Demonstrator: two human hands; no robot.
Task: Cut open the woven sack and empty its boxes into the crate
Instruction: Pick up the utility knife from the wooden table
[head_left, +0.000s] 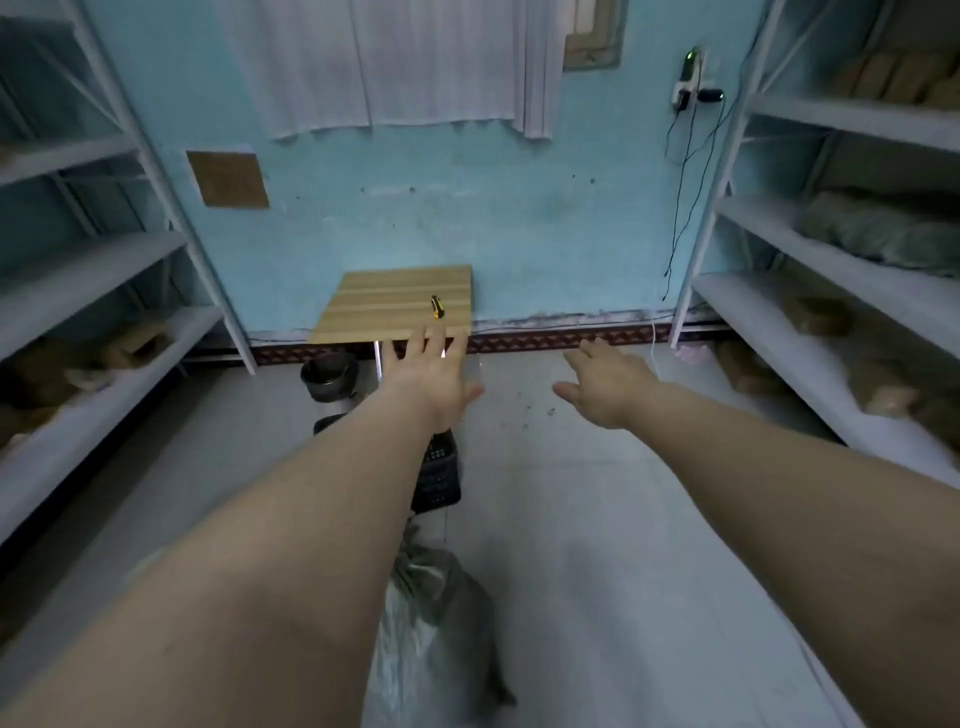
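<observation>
Head: woven sack (441, 613) lengthwise, tied neck toward crate (439, 475).

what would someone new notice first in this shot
Two bare hands, the left hand and right hand, stretch forward, open and empty. Beyond them a yellow utility knife lies on a small wooden table against the blue wall, and the tied woven sack sits on the floor below.

No text, label, brand, number or sign can be read anywhere in this view. The brown board (227, 179) on the wall shows no lettering, and the parcels on the shelves (810, 322) are too blurred to show any print.
</observation>
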